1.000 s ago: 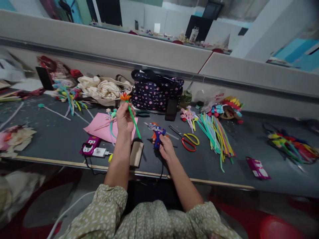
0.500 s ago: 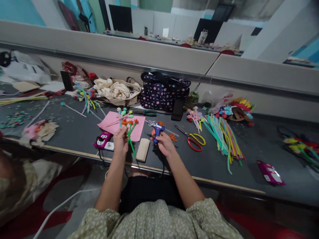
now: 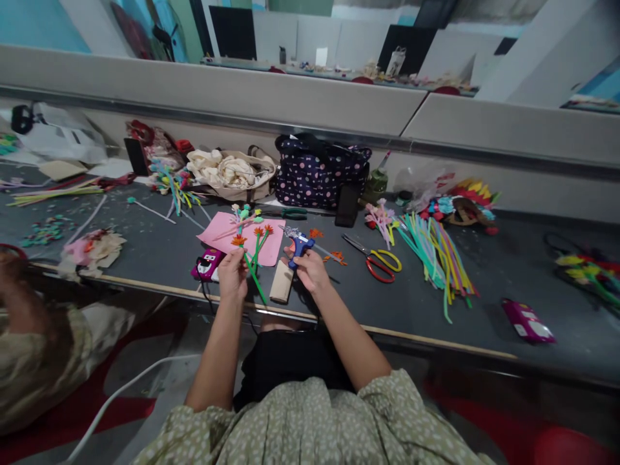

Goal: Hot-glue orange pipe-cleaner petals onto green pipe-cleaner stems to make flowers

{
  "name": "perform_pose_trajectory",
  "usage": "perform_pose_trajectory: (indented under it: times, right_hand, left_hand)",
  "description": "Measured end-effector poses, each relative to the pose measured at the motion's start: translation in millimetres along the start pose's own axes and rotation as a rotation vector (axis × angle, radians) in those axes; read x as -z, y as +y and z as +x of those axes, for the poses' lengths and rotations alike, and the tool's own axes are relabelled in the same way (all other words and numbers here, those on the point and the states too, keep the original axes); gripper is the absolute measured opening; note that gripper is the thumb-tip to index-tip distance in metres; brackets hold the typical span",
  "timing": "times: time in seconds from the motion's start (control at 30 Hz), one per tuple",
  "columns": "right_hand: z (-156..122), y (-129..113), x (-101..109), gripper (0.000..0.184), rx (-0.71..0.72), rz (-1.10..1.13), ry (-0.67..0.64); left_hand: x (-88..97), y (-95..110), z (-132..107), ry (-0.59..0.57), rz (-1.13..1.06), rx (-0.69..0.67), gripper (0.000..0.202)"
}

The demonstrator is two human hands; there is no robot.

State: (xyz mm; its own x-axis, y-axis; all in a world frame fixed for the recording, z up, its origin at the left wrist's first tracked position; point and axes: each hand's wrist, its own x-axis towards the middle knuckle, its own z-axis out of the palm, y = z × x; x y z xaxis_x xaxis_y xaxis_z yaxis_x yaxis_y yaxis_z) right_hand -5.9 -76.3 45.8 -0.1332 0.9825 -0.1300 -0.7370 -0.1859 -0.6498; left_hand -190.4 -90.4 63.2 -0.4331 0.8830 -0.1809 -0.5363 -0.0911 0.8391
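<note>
My left hand (image 3: 233, 274) pinches an orange pipe-cleaner flower (image 3: 238, 240) near its head, its fingers closed. Beside it, two more orange flowers (image 3: 264, 231) on green stems lie over the pink sheet (image 3: 217, 229). A green stem (image 3: 256, 281) slants down toward the table edge; whether it belongs to the held flower I cannot tell. My right hand (image 3: 311, 271) is wrapped round a blue glue gun (image 3: 301, 245), whose nozzle end points up and left near a crumpled silvery piece (image 3: 292, 232). Between the hands lies a beige folded block (image 3: 281, 282).
Red-and-yellow-handled scissors (image 3: 380, 265) and orange scraps (image 3: 336, 258) lie right of the glue gun. Farther right is a bundle of pipe cleaners (image 3: 436, 255). A polka-dot bag (image 3: 322, 174) stands behind. A purple packet (image 3: 208, 265) sits left; another person's arm (image 3: 22, 290) shows at far left.
The flower in my left hand has moved slightly left, apart from the other two. My right hand has shifted the glue gun a little left. The whole view has shifted slightly.
</note>
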Motion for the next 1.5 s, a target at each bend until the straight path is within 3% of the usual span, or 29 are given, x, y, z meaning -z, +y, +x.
perform_pose_trajectory:
  times: [0.33, 0.73, 1.0, 1.07, 1.13, 1.27, 1.5]
  right_hand:
    - [-4, 4, -2, 0.034, 0.125, 0.058, 0.167]
    - [-12, -3, -1, 0.035, 0.135, 0.081, 0.142]
    - [-23, -10, 0, 0.022, 0.009, 0.251, 0.167]
    - [-28, -6, 1, 0.019, -0.042, 0.249, 0.161]
    - [-32, -1, 3, 0.018, -0.069, 0.224, 0.162]
    - [-38, 3, 8, 0.018, -0.053, 0.162, 0.146]
    - [-33, -1, 19, 0.017, -0.022, 0.135, 0.171]
  left_hand:
    - [6.5, 0, -3, 0.000, 0.093, 0.039, 0.038]
    - [2.6, 2, -9, -0.033, 0.148, 0.024, 0.031]
    - [9.5, 3, 25, -0.118, 0.369, -0.014, 0.020]
    - [3.6, -1, 35, -0.082, 0.466, -0.011, 0.017]
    - [-4.4, -6, 45, -0.036, 0.607, -0.109, 0.017]
    - [-18.9, -15, 66, -0.031, 0.898, -0.350, 0.034]
    - [-24.5, -39, 96, -0.057, 1.171, -0.311, 0.055]
